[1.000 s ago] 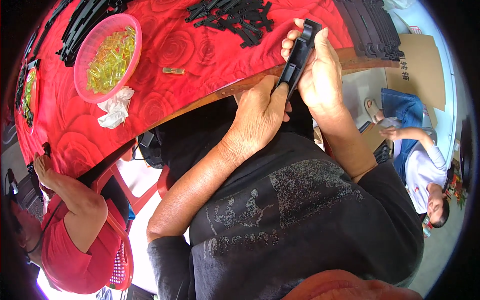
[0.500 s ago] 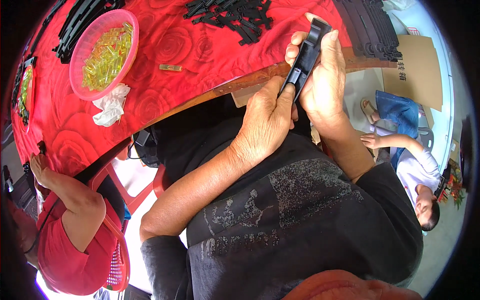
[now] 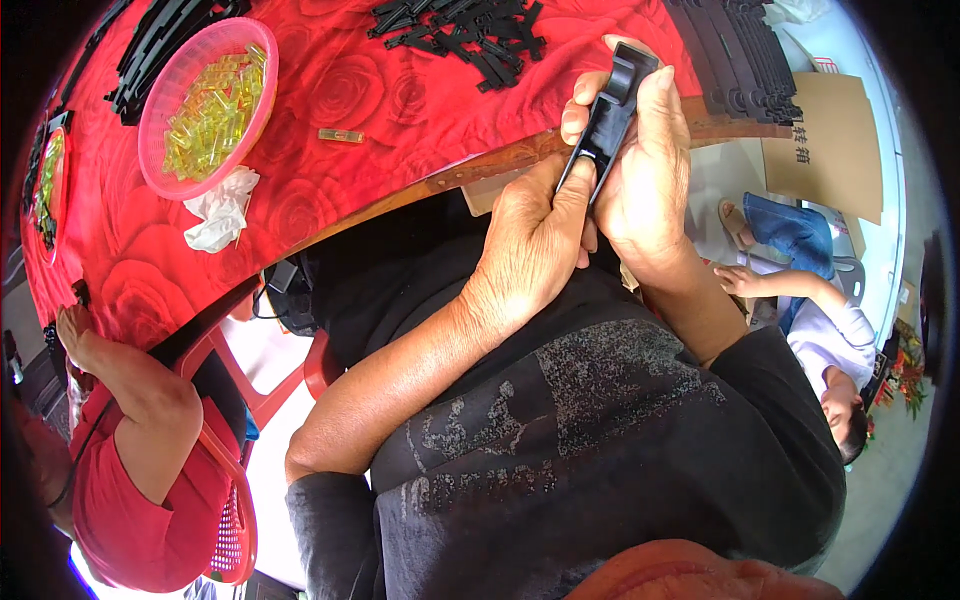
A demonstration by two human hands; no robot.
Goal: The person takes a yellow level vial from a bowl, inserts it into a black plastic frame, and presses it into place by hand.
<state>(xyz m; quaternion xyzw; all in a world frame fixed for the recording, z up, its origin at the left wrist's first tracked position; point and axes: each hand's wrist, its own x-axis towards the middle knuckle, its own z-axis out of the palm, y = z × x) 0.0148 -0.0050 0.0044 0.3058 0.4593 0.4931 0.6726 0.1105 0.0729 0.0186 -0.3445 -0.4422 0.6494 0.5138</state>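
A long black plastic housing [image 3: 609, 112] with a hollowed face is held slantwise just past the table edge. My right hand [image 3: 647, 185] wraps around it from the right, thumb along its side and fingertips showing on the far side. My left hand [image 3: 525, 238] grips its lower end. The left thumb presses into the hollow there and hides that part; a small pale glint shows at the thumb tip. A lone yellowish clear vial [image 3: 341, 135] lies on the red cloth to the left.
A pink basket [image 3: 150, 150] of yellow vials stands left on the red-clothed table [image 3: 350, 85], beside crumpled white tissue [image 3: 222, 210]. Black plastic parts [image 3: 490, 45] lie piled at the back; long black strips [image 3: 735, 60] lie right. A co-worker [image 3: 150, 470] sits left, another person [image 3: 835, 335] right.
My left thumb has slid further up the housing's hollow, covering a small light piece that showed before. The housing's top end has dipped slightly toward me.
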